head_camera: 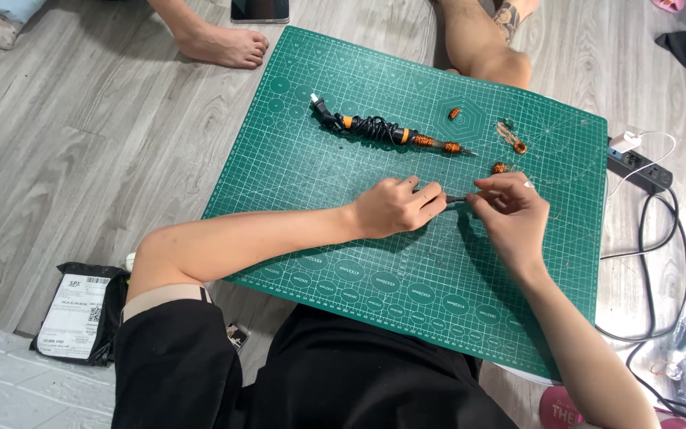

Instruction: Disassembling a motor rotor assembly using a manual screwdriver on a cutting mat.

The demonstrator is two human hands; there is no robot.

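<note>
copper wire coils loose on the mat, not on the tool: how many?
3. One small coil in the mat's printed hexagon, one with a trailing wire tail right of the tool tip, one just above the right hand. More may sit hidden under the hands.

A thin dark rod [456, 199] — short, lying nearly level just above the green cutting mat [319, 159] — is pinched at both ends, between the fingertips of the left hand [395, 206] and right hand [510, 210].
</note>
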